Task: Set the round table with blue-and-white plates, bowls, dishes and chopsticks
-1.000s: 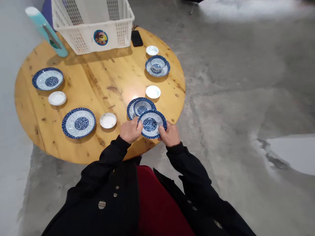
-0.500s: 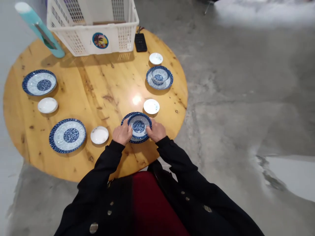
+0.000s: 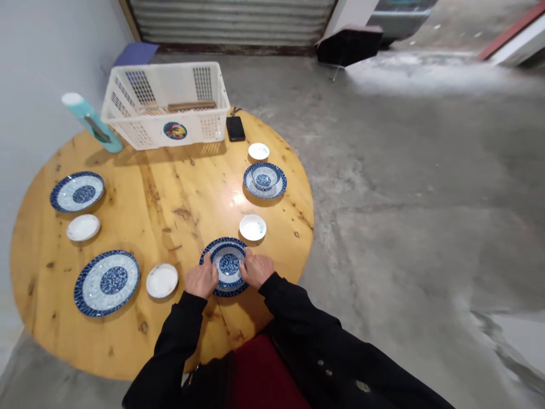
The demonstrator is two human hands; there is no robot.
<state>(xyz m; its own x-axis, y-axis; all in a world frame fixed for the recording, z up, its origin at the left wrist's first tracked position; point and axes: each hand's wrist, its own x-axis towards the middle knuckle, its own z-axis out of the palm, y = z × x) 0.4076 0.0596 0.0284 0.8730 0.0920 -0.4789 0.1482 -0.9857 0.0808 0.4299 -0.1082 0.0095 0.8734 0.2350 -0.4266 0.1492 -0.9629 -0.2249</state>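
Both my hands grip a blue-and-white bowl (image 3: 229, 263) by its opposite sides. My left hand (image 3: 201, 278) is closed on the left rim and my right hand (image 3: 257, 268) on the right rim, thumbs toward the inside. Under the bowl lies a blue-rimmed plate (image 3: 230, 292), partly covered by it; whether the bowl rests fully on the plate I cannot tell. Just beyond my right hand is a small white dish (image 3: 252, 227). Left of my left hand sits another small white dish (image 3: 162, 280), beside a large blue-rimmed plate (image 3: 107, 283).
On the round wooden table (image 3: 140, 227), a further plate (image 3: 77, 192) and white dish (image 3: 83, 228) lie at left. A plate with a bowl (image 3: 264, 179) and a white dish (image 3: 259, 151) are at right. Behind stand a white basket (image 3: 166, 132), a turquoise bottle-like object (image 3: 92, 122) and a black phone (image 3: 235, 129).
The camera view has tilted upward, so the table sits lower in the picture. The bowl seems lower and more centred over the plate, both hands still on it.
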